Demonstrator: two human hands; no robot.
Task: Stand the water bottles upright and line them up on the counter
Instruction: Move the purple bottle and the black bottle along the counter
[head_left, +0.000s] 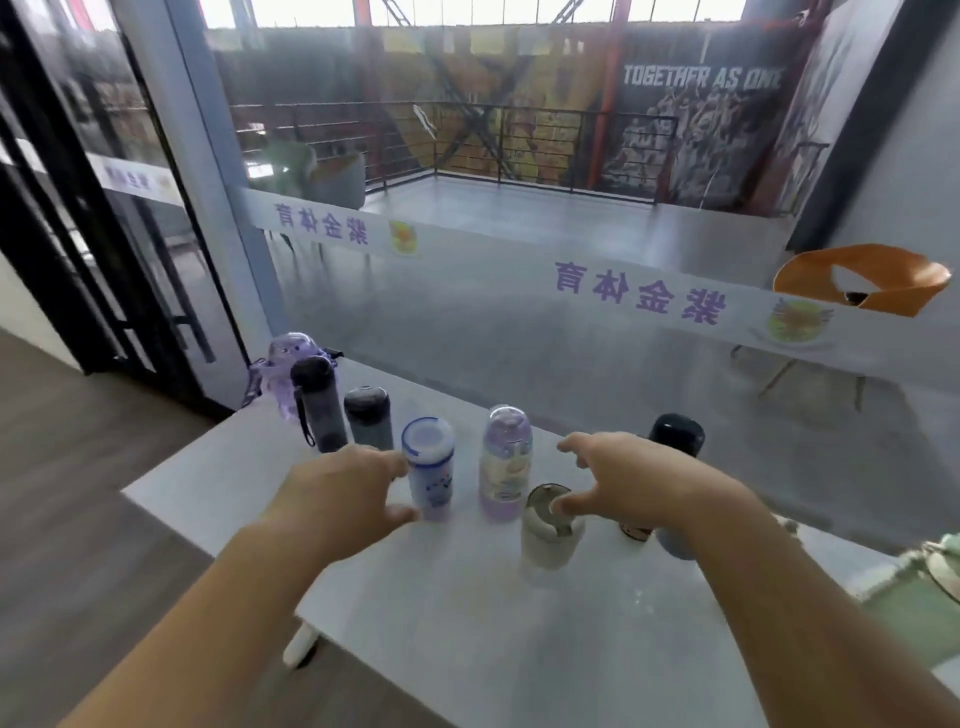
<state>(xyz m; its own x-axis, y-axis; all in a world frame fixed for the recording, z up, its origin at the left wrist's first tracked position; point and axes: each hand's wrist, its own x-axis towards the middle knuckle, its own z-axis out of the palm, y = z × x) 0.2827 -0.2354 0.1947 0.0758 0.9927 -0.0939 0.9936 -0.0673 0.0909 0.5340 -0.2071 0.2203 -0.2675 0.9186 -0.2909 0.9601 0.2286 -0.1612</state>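
Several water bottles stand upright in a rough row on the white counter (467, 613). From the far left: a clear purple bottle (283, 364), a dark bottle with a strap (317, 405), a grey bottle (370, 418), a white bottle with a blue-rimmed lid (431, 473), a purple domed bottle (506, 462), a cream bottle (550, 530) and a dark-capped bottle (675, 441). My left hand (343, 488) is open, fingers touching the side of the white bottle. My right hand (628, 483) hovers open above the cream bottle, thumb near its lid.
A glass wall with a white band of purple characters rises right behind the counter. An orange chair (862, 280) stands at the right behind the glass. A pale green object (935, 566) lies at the counter's right edge. Wooden floor lies to the left.
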